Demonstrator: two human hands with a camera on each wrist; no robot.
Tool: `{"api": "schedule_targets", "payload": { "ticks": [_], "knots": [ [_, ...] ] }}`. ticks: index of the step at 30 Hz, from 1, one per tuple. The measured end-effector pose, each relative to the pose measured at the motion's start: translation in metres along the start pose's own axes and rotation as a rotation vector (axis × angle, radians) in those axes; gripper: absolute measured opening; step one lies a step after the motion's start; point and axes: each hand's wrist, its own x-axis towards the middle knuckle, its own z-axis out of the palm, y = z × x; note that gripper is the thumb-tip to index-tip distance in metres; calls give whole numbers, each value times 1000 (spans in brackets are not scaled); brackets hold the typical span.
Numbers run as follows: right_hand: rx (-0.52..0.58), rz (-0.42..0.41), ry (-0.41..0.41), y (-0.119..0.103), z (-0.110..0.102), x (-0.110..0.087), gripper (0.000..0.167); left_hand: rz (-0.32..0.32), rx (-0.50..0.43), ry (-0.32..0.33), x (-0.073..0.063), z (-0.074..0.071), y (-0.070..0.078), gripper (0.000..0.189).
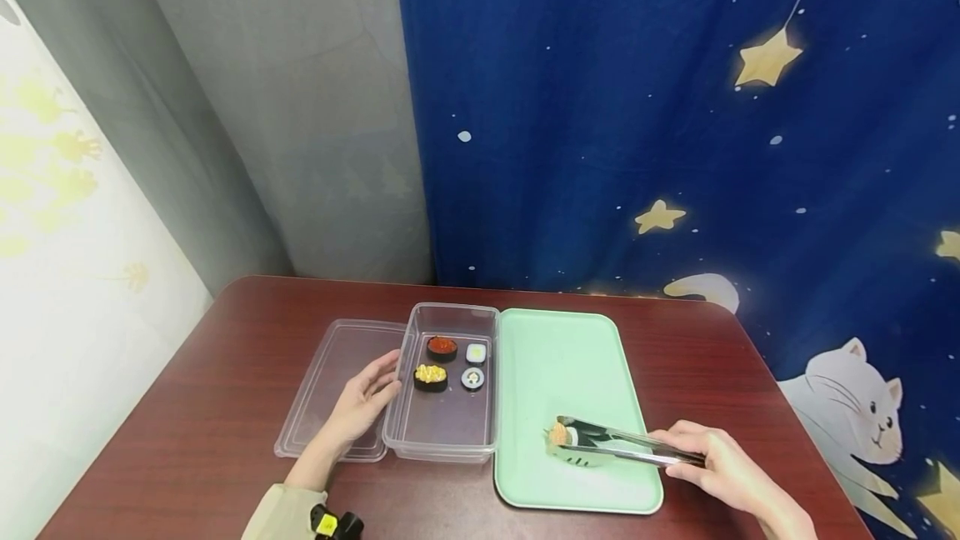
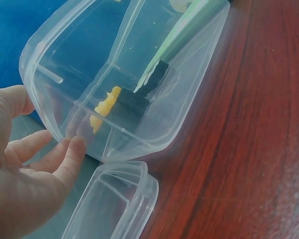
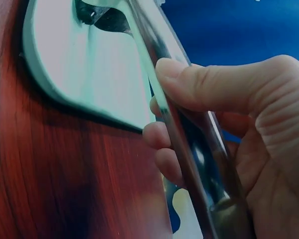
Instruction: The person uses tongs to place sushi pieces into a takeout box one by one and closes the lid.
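Observation:
My right hand (image 1: 708, 461) grips steel tongs (image 1: 630, 446) by the handle end, thumb on one arm and fingers round the other. Between the tongs' tips, low over the green tray (image 1: 566, 365), is a small orange-and-white sushi piece (image 1: 559, 433). My left hand (image 1: 360, 402) touches the left wall of a clear plastic container (image 1: 442, 427) with relaxed fingers; its fingertips (image 2: 75, 145) lie by the rim. Inside stand a red-roe sushi (image 1: 442, 347), a yellow-topped sushi (image 1: 431, 377), a white-and-green roll (image 1: 476, 353) and a round roll (image 1: 472, 378).
A clear lid (image 1: 318, 407) lies flat left of the container, partly under my left forearm. Container and tray sit side by side on the dark red wooden table (image 1: 217, 407). Behind the table's far edge hang grey and blue star-patterned curtains (image 1: 562, 148).

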Motion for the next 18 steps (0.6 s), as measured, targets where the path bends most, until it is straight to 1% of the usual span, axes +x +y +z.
{"api": "schedule_targets", "payload": {
  "ticks": [8,12,18],
  "knots": [
    [-67,35,-10,-3,-6,-7,48,2,-4,5,0,0,1,50],
    [-68,44,-11,-4,-7,-8,47,8,0,-2,0,0,1,50],
    [-47,40,32,-2,-6,-7,50,3,-5,-5,0,1,0,50]
  ]
}}
